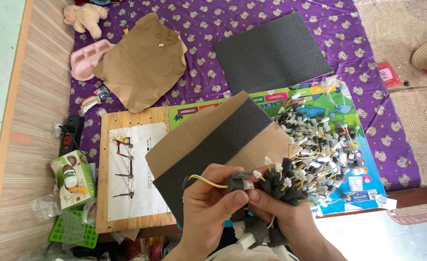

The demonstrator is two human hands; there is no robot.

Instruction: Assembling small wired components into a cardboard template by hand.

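Both hands, left hand (208,203) and right hand (281,217), sit at 6 o'clock, hemmed in. Directly at 12 o'clock of them, a tilted foam sheet on brown paper (218,145) blocks forward passage. At 2 o'clock, the pile of wired foam pieces (324,145) covers the colourful mat. At 9 o'clock, the wooden board (126,169) with upright pegs obstructs low travel. Open purple cloth (199,92) lies at 12 o'clock, between the crumpled brown paper (143,60) and the dark foam sheet (271,50).
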